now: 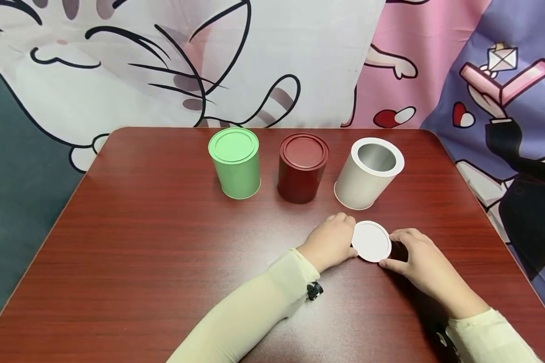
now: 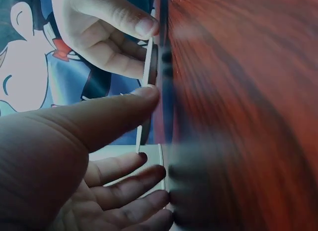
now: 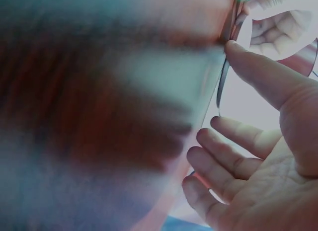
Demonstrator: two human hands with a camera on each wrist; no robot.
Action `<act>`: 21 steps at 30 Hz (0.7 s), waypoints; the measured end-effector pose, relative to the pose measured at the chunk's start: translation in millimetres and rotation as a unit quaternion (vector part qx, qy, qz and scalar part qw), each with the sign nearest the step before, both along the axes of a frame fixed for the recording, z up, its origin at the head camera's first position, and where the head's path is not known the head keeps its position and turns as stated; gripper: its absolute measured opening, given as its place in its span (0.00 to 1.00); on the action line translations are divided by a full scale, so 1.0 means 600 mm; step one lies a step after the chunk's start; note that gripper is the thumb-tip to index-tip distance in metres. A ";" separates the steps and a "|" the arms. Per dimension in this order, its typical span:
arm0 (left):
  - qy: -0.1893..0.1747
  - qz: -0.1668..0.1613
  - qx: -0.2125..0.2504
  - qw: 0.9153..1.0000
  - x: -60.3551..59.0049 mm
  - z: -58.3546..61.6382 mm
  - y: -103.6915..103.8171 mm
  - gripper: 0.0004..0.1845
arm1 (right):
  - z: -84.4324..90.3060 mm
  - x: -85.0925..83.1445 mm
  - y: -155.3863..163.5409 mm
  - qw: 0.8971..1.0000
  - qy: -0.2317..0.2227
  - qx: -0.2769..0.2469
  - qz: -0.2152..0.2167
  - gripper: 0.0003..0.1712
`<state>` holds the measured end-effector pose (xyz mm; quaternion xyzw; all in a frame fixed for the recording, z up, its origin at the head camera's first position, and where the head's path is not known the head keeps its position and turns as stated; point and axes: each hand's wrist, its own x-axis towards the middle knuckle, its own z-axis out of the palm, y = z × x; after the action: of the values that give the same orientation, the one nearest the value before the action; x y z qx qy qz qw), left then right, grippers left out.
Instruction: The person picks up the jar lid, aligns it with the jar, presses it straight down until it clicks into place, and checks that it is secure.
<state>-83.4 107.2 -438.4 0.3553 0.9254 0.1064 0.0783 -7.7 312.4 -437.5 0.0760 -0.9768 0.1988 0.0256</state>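
A round white lid point(image 1: 371, 241) lies between both hands, close over the table in front of the white can point(image 1: 368, 174). My left hand point(image 1: 330, 242) pinches its left edge, the thumb low and the fingers behind the rim. On the opposite edge, my right hand point(image 1: 424, 267) grips the rim with thumb and fingertips. The left wrist view shows the lid point(image 2: 146, 67) nearly edge-on, just off the wood. In the right wrist view, the thumb and index finger of the right hand point(image 3: 258, 116) span the lid point(image 3: 243, 35). The white can is uncovered, its grey inside showing.
A green can point(image 1: 236, 164) and a dark red can point(image 1: 302, 169), both with lids on, stand left of the white can along the back of the brown wooden table point(image 1: 141, 242). Behind the table hangs a cartoon-printed cloth point(image 1: 322, 55).
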 end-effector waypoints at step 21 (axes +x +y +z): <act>0.046 -0.015 0.170 0.984 0.008 0.052 -0.025 0.28 | 0.036 0.015 0.002 0.987 0.149 -0.066 -0.018 0.35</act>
<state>-78.5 92.5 -407.0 0.3821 0.8909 0.2442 -0.0246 1.2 313.5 -415.9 0.0851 -0.9482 0.2484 0.1789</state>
